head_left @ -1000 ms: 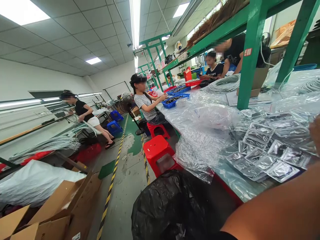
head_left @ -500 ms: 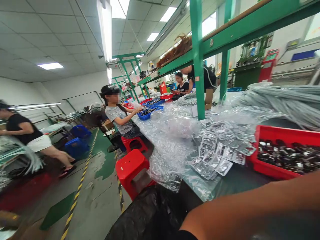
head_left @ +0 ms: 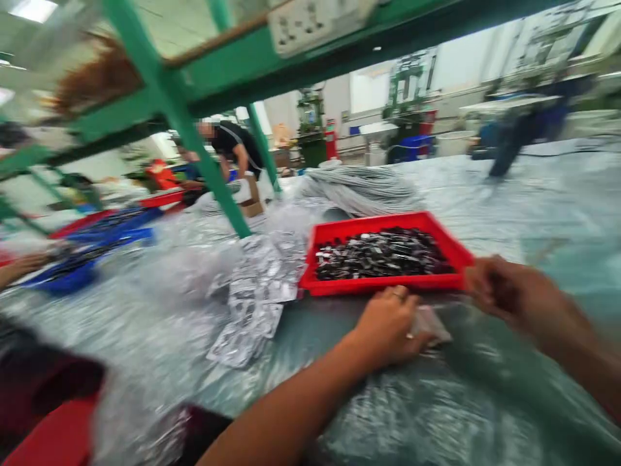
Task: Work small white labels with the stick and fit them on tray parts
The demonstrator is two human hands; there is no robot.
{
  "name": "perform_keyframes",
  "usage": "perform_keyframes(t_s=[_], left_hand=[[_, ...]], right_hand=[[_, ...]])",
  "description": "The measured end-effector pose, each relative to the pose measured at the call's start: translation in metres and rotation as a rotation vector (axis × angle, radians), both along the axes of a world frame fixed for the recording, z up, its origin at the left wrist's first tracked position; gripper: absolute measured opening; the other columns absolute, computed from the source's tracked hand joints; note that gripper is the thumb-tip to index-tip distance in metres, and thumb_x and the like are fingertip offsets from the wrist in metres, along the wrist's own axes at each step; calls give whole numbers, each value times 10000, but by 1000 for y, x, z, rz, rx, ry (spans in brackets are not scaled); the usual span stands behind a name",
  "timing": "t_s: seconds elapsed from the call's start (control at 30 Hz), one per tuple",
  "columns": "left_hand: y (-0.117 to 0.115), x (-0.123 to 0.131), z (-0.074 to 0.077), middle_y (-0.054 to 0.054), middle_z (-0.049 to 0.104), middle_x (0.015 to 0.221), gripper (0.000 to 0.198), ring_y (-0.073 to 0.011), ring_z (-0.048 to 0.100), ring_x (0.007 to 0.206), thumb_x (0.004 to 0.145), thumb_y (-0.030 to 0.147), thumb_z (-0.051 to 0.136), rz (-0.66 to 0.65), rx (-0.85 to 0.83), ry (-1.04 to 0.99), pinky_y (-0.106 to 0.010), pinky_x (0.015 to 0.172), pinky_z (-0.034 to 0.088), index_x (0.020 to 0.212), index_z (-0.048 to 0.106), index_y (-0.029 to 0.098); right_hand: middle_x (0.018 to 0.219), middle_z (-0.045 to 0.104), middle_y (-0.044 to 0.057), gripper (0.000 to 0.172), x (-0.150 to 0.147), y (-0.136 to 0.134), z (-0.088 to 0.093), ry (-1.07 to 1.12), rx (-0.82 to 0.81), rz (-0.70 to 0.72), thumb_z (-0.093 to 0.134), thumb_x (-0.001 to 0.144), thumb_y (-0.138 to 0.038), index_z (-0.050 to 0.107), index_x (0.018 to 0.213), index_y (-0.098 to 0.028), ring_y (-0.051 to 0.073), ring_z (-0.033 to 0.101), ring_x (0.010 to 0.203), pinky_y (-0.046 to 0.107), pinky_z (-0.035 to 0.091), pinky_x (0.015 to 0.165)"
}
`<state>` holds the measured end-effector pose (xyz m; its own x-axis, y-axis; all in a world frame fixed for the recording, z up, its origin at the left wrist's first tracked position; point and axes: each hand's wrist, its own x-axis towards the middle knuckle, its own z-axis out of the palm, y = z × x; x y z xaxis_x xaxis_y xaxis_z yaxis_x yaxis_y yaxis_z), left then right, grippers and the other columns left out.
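Note:
My left hand [head_left: 388, 323] is low over the table in front of the red tray, its fingers closed on a small pale plastic bag [head_left: 433, 325]. A ring shows on one finger. To the right, my right hand [head_left: 507, 291] is beside the tray's right corner with the fingers curled in. Blur hides what those fingers hold, if anything. The red tray [head_left: 378, 285] is filled with small shiny dark metal parts [head_left: 383, 252]. Left of it lies a pile of flat silvery-clear packets [head_left: 257, 298].
Clear plastic sheeting [head_left: 169, 349] covers the table. A green post [head_left: 208, 162] rises behind the packets and carries a shelf with sockets [head_left: 315, 26]. Coiled grey tubing [head_left: 363, 188] lies behind the tray. Blue trays [head_left: 111, 239] and a co-worker's hand [head_left: 24, 265] are at left.
My view has swung right and down from the aisle to the table. Both my hands are now visible, the left with a small bag; earlier only a forearm showed.

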<state>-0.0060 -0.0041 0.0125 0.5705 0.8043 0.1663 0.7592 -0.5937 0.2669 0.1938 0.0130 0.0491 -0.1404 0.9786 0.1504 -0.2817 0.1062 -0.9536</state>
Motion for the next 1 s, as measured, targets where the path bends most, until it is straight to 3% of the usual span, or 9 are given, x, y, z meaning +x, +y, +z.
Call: perform_keyframes(t_s=[0.1, 0.2, 0.3, 0.6, 1.0], left_hand=[[-1, -1, 6, -140, 539, 1188, 634, -314, 545, 1110, 799, 618, 696, 22, -84, 59, -482, 987, 489, 1179, 584, 123], [-5, 2, 9, -125, 510, 1210, 530, -294, 537, 1122, 829, 460, 721, 16, -200, 64, -465, 977, 495, 1221, 560, 140], [-7, 4, 4, -108, 496, 1212, 514, -277, 523, 1150, 826, 359, 727, 14, -258, -20, -449, 1000, 486, 1251, 530, 149], [-1, 5, -12, -107, 526, 1210, 520, -262, 531, 1138, 742, 315, 784, -31, -288, -192, -435, 1027, 469, 1174, 550, 144], [-2, 8, -11, -109, 544, 1192, 548, -262, 549, 1110, 716, 304, 801, 15, -319, -221, -411, 1002, 476, 1182, 562, 145]], right_hand=[[477, 347, -20, 609, -7, 4, 3, 87, -40, 145, 673, 776, -659, 442, 488, -175, 76, 317, 421, 284, 202, 427], [480, 262, -51, 624, -19, 7, -3, 214, -44, 173, 670, 781, -640, 362, 494, -180, 65, 217, 423, 271, 145, 428], [471, 229, -61, 616, -26, 5, -12, 264, 1, 123, 666, 808, -591, 325, 497, -184, 64, 191, 422, 270, 128, 436], [409, 169, -80, 643, -50, 5, -32, 235, 72, 22, 649, 803, -579, 259, 455, -204, 43, 136, 364, 250, 93, 406], [394, 179, -81, 621, -45, 3, -28, 210, 35, -27, 646, 801, -544, 252, 456, -209, 38, 127, 349, 242, 88, 388]])
